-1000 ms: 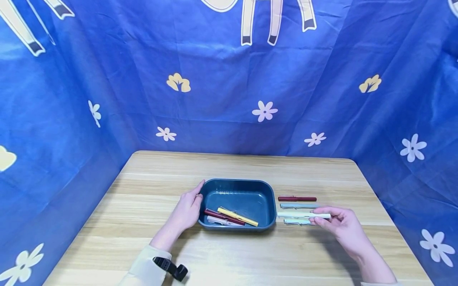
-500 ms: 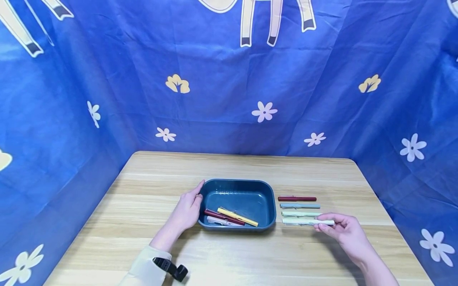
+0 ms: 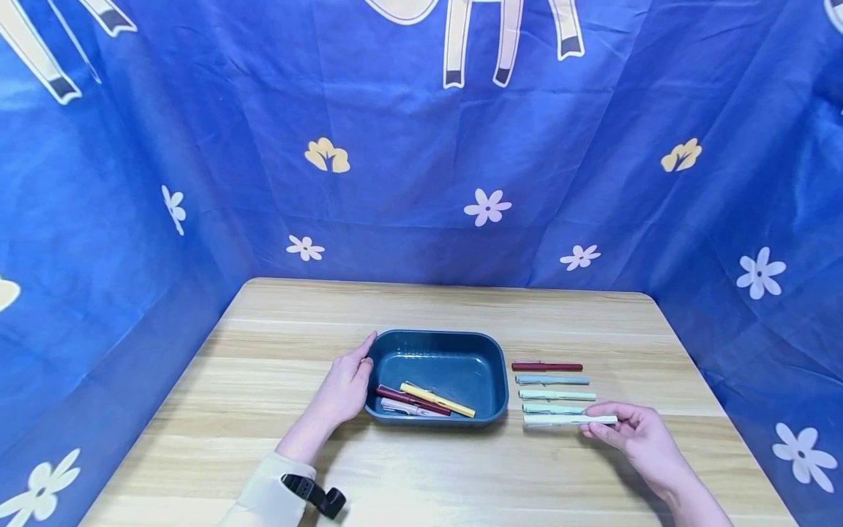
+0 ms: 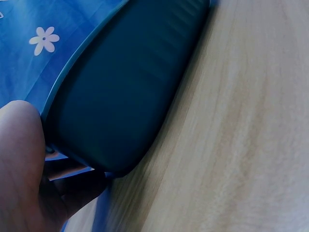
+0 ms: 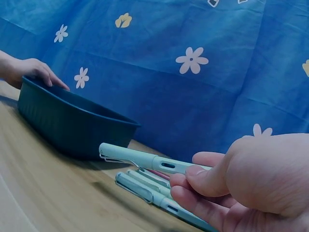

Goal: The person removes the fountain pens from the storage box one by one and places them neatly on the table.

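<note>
My left hand grips the left end of a dark teal box, thumb at its rim. Inside lie a yellow pen, a dark red pen and a pale lilac pen. To the right, my right hand pinches a pale mint capped pen near one end, its clip end pointing toward the box. It is held level, just on the near side of a row: dark red pen, grey-blue pen, light green pen and mint pen.
A wood-grain table carries everything. Blue cloth with white flowers and animal legs hangs behind and at both sides. A black strap with a small device is around the left wrist.
My right hand has moved the held pen toward the near side, from over the row to its near edge, uncovering the light green and mint pens. My left hand and the box have stayed put.
</note>
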